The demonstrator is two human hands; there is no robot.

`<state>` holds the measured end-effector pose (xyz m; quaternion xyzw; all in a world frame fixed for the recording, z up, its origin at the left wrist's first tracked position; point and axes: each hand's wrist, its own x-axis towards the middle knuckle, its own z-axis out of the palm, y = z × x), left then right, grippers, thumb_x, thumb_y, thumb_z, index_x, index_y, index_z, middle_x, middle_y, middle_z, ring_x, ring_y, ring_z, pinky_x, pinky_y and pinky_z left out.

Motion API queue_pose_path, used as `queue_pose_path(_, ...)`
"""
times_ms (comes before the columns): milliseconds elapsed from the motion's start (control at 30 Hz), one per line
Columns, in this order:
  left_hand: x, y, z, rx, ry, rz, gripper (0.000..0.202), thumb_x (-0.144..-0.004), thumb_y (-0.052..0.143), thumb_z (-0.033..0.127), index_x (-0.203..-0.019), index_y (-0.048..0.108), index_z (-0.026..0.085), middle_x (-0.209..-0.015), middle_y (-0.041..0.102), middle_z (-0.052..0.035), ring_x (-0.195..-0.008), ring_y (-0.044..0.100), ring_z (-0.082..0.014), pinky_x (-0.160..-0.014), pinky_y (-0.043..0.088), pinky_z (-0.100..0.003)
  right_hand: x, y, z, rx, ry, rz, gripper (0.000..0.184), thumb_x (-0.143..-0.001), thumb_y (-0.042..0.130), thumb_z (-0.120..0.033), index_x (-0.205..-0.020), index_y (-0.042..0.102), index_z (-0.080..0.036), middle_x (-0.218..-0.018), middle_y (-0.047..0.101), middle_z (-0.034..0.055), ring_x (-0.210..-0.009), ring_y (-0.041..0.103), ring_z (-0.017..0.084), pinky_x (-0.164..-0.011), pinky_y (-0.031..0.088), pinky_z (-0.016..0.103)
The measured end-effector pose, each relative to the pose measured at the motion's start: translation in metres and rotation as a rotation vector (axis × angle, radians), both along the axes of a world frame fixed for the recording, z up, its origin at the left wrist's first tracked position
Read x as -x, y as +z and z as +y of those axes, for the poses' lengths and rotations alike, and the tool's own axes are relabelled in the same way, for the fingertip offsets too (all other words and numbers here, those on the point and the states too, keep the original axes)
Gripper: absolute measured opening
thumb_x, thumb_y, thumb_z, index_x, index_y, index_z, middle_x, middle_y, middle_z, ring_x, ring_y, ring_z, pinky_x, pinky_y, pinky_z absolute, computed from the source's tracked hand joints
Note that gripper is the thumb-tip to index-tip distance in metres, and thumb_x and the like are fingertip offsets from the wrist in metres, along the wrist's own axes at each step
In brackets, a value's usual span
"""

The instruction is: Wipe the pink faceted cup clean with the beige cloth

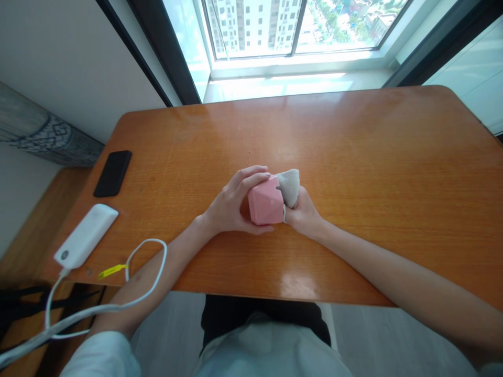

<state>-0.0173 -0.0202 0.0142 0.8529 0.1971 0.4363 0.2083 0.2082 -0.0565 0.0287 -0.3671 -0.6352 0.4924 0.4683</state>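
Observation:
Above the middle of the wooden table, a pink faceted object with flat angled sides is held between both hands; its exact kind does not show. My left hand is closed around its left side, fingers over the top and thumb beneath. At its right side my right hand grips a light grey cloth, which bunches up above the thumb and touches the pink object. The right fingers are mostly hidden behind the cloth and the object.
A black phone lies at the table's left edge. Nearer sits a white power bank with a white cable looping over my left forearm. The cable carries a yellow tag. Beyond the far edge is a window.

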Motion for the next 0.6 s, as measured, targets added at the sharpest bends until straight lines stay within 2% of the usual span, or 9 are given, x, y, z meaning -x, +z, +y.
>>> queue_pose_path(100, -0.003, -0.002, -0.004, 0.288, -0.02, -0.061, 0.109, -0.075, 0.098, 0.067, -0.162, 0.046, 0.027, -0.146, 0.069, -0.0164, -0.125, 0.075, -0.0351, -0.107, 0.063, -0.049, 0.0, -0.004, 0.0, -0.039, -0.01, -0.01, 0.02, -0.083, 0.085, -0.029, -0.086, 0.067, -0.021, -0.078, 0.063, -0.0028, -0.071, 0.052, 0.014, -0.067, 0.049, 0.028)
queue_pose_path(167, -0.003, -0.004, -0.005, 0.371, -0.027, -0.054, 0.11, -0.076, 0.098, 0.066, -0.164, 0.044, 0.029, -0.149, 0.068, -0.0159, -0.125, 0.075, -0.0346, -0.107, 0.063, -0.049, 0.0, -0.004, 0.001, -0.043, -0.008, -0.005, 0.021, -0.083, 0.086, -0.03, -0.088, 0.069, -0.021, -0.08, 0.065, -0.0025, -0.072, 0.054, 0.014, -0.068, 0.05, 0.028)
queue_pose_path(200, -0.002, -0.005, -0.004, 0.365, -0.034, -0.051, 0.115, -0.074, 0.099, 0.067, -0.167, 0.041, 0.031, -0.154, 0.064, -0.0169, -0.13, 0.073, -0.0365, -0.11, 0.062, -0.051, 0.0, -0.003, 0.001, -0.04, -0.005, -0.003, 0.021, -0.084, 0.087, -0.03, -0.088, 0.069, -0.021, -0.08, 0.066, -0.0025, -0.072, 0.054, 0.014, -0.068, 0.051, 0.028)
queue_pose_path(267, 0.0, -0.007, -0.001, 0.271, -0.065, -0.038, 0.131, -0.07, 0.101, 0.071, -0.174, 0.031, 0.033, -0.168, 0.052, -0.02, -0.147, 0.063, -0.0425, -0.121, 0.057, -0.06, 0.001, -0.001, 0.0, -0.031, 0.005, 0.003, 0.021, -0.085, 0.088, -0.033, -0.089, 0.071, -0.021, -0.079, 0.067, -0.0022, -0.072, 0.056, 0.015, -0.069, 0.052, 0.029)
queue_pose_path(333, 0.005, -0.009, 0.003, 0.118, -0.102, 0.009, 0.143, -0.066, 0.102, 0.075, -0.178, 0.022, 0.037, -0.18, 0.035, -0.0209, -0.163, 0.046, -0.0475, -0.128, 0.05, -0.068, 0.002, 0.002, 0.001, -0.011, 0.012, 0.017, 0.024, -0.085, 0.089, -0.038, -0.092, 0.075, -0.021, -0.08, 0.07, -0.0012, -0.074, 0.06, 0.016, -0.071, 0.055, 0.03)
queue_pose_path(400, 0.009, -0.011, 0.007, -0.032, -0.107, 0.092, 0.144, -0.067, 0.1, 0.077, -0.18, 0.017, 0.043, -0.188, 0.02, -0.017, -0.171, 0.033, -0.0485, -0.131, 0.046, -0.072, 0.002, 0.005, 0.001, 0.018, 0.02, 0.047, 0.028, -0.084, 0.091, -0.042, -0.096, 0.077, -0.021, -0.08, 0.07, -0.0011, -0.075, 0.061, 0.017, -0.073, 0.057, 0.03)
queue_pose_path(467, 0.013, -0.013, 0.01, -0.136, -0.075, 0.176, 0.135, -0.076, 0.098, 0.072, -0.18, 0.015, 0.047, -0.191, 0.01, -0.0125, -0.173, 0.032, -0.0456, -0.13, 0.05, -0.069, 0.002, 0.007, 0.002, 0.05, 0.028, 0.076, 0.031, -0.083, 0.093, -0.045, -0.095, 0.078, -0.021, -0.078, 0.069, -0.0021, -0.073, 0.061, 0.016, -0.074, 0.058, 0.03)
queue_pose_path(533, 0.014, -0.012, 0.01, -0.209, -0.043, 0.199, 0.127, -0.084, 0.096, 0.062, -0.18, 0.016, 0.045, -0.19, 0.014, -0.0134, -0.17, 0.038, -0.0431, -0.128, 0.054, -0.064, 0.002, 0.007, 0.003, 0.065, 0.032, 0.088, 0.031, -0.083, 0.094, -0.045, -0.092, 0.077, -0.021, -0.076, 0.068, -0.0028, -0.071, 0.061, 0.015, -0.072, 0.058, 0.029)
queue_pose_path(600, 0.011, -0.01, 0.008, -0.222, -0.041, 0.145, 0.123, -0.084, 0.097, 0.058, -0.179, 0.022, 0.041, -0.186, 0.024, -0.0168, -0.165, 0.046, -0.0415, -0.125, 0.057, -0.061, 0.002, 0.005, 0.001, 0.033, 0.024, 0.078, 0.031, -0.084, 0.094, -0.046, -0.091, 0.076, -0.022, -0.078, 0.07, -0.0022, -0.07, 0.062, 0.015, -0.071, 0.058, 0.029)
